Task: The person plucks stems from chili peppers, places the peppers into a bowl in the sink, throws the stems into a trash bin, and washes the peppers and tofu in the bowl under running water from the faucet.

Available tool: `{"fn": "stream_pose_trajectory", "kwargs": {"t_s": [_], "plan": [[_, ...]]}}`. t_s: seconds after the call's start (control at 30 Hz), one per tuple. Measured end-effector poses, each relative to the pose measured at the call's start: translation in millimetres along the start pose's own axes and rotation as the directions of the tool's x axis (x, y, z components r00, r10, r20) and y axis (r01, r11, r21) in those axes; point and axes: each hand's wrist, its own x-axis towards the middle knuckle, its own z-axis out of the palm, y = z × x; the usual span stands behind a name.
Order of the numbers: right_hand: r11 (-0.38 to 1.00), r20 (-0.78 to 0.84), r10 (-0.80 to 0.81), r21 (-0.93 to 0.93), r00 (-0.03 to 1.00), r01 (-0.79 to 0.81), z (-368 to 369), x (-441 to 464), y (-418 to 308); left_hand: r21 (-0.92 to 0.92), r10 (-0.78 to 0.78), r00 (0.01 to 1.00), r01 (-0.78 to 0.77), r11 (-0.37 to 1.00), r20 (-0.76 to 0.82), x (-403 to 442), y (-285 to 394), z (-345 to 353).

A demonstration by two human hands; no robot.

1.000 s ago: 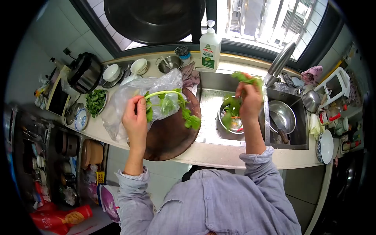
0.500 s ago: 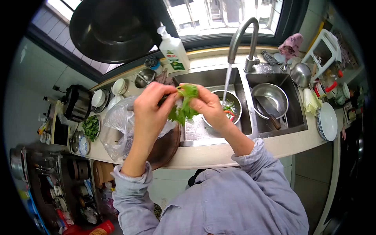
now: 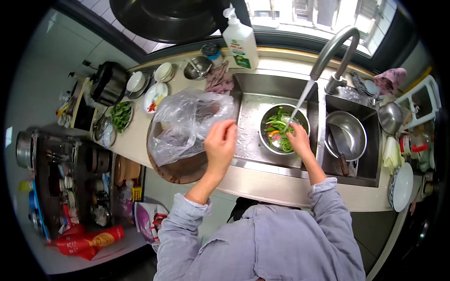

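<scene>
In the left-hand basin of the stainless-steel double sink [image 3: 248,124], a mix of bright green vegetable pieces [image 3: 275,124] with a few orange-red bits lies inside a round, shiny metal bowl [image 3: 266,141]. A stream of water [image 3: 302,98] runs down into this bowl from the curved, brushed-metal faucet [image 3: 323,58]. The right hand [image 3: 298,139] reaches over the bowl's near right side, its bent fingers at the greens; whether they grip any cannot be told. The left hand [image 3: 221,145] is raised near the basin's left edge, fingers loosely curled, and it cannot be told whether thumb and fingertips meet. Just beside it, a crumpled, clear plastic bag [image 3: 180,124] rests on a dark brown, round board [image 3: 183,169]. In the right-hand basin stands a wide metal pan [image 3: 355,133], with a wooden-handled knife [image 3: 344,165] leaning across its rim. Behind the sink, a white pump bottle with a green label [image 3: 241,46] stands near a dusky pink cloth [image 3: 219,78]. Farther left, dark green leaves [image 3: 121,115] lie heaped on a plate.
</scene>
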Motion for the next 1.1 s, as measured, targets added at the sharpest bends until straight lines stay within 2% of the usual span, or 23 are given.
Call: {"fn": "stream_pose_trajectory", "kwargs": {"t_s": [0.03,0.07,0.1,0.13,0.17,0.2,0.23,0.27,0.33,0.43,0.53,0.6,0.63,0.67,0.77,0.83,0.87,0.97,1.0,1.1], "plan": [[0.998,0.014,-0.015,0.053,1.0,0.014,-3.7,-2.4,-15.8,0.092,0.056,0.995,-0.048,0.995,-0.077,0.4,-11.2,-16.4],[0.965,0.082,0.05,0.252,0.995,-0.069,-11.7,-1.8,-50.4,0.116,0.026,0.987,-0.007,0.993,-0.158,3.1,-20.2,-30.1],[0.935,-0.033,-0.113,0.336,0.993,0.117,-4.5,1.3,-70.9,0.162,0.058,0.97,-0.019,0.987,-0.236,9.4,-31.6,-44.2],[0.882,-0.097,-0.243,0.393,0.965,0.261,-2.6,3.7,-100.3,0.271,0.027,0.972,0.038,0.962,-0.233,15.3,-32.6,-60.4],[0.83,-0.075,-0.271,0.486,0.96,0.273,-14.7,-0.2,-144.4,0.398,0.092,0.973,-0.001,0.917,-0.21,23.7,-40.1,-75.9],[0.747,-0.232,-0.443,0.439,0.866,0.5,-2.6,3.4,-169.2,0.292,0.002,0.97,0.072,0.954,-0.244,29.7,-51.0,-88.4],[0.649,-0.295,-0.553,0.434,0.779,0.625,-3.7,1.4,-201.4,0.181,-0.089,0.96,0.141,0.973,-0.267,35.5,-65.9,-100.0],[0.55,-0.329,-0.641,0.434,0.694,0.713,3.0,1.2,-227.3,0.205,-0.112,0.972,0.155,0.966,-0.206,42.3,-89.2,-114.7],[0.42,-0.291,-0.798,0.359,0.527,0.834,26.2,2.5,-261.3,0.254,-0.169,0.982,0.186,0.949,-0.088,52.4,-134.0,-142.1],[0.654,0.216,-0.756,0.236,0.618,0.718,70.5,-2.6,-275.9,0.447,-0.256,0.967,0.232,0.864,-0.007,60.4,-151.1,-163.6],[0.73,0.392,-0.665,0.163,0.636,0.664,89.4,1.2,-282.0,0.494,-0.294,0.954,0.23,0.839,0.054,64.7,-187.6,-165.9],[0.782,0.496,-0.567,0.074,0.657,0.618,96.6,5.7,-288.2,0.454,-0.363,0.93,0.298,0.84,0.062,67.7,-205.9,-162.2],[0.808,0.473,-0.544,0.073,0.693,0.584,101.5,10.4,-292.2,0.434,-0.395,0.916,0.33,0.839,0.068,68.8,-211.9,-160.6],[0.832,0.448,-0.52,0.073,0.727,0.55,106.4,17.1,-297.6,0.183,-0.407,0.912,0.392,0.902,0.053,68.5,-217.0,-160.2],[0.855,0.319,-0.51,0.092,0.799,0.51,119.8,31.0,-309.1,0.102,-0.441,0.895,0.434,0.895,0.062,64.5,-205.3,-173.2],[0.85,0.27,-0.523,0.092,0.808,0.519,127.6,36.5,-317.6,0.051,-0.41,0.896,0.407,0.912,0.169,61.1,-202.6,-181.0],[0.852,0.181,-0.523,0.134,0.833,0.506,132.4,35.9,-320.9,0.026,-0.388,0.894,0.392,0.92,0.223,60.4,-198.6,-184.8],[0.919,0.471,-0.34,0.352,0.814,0.18,124.4,44.1,-329.6,-0.16,-0.465,0.832,0.525,0.836,0.303,54.2,-170.1,-202.0],[0.922,0.378,-0.318,0.336,0.869,0.191,127.8,42.6,-328.5,-0.232,-0.498,0.816,0.567,0.791,0.293,51.5,-173.8,-206.7],[0.815,0.192,-0.289,0.563,0.938,0.136,125.3,45.7,-314.4,-0.282,-0.58,0.802,0.596,0.752,0.147,41.8,-177.3,-220.5]]}}
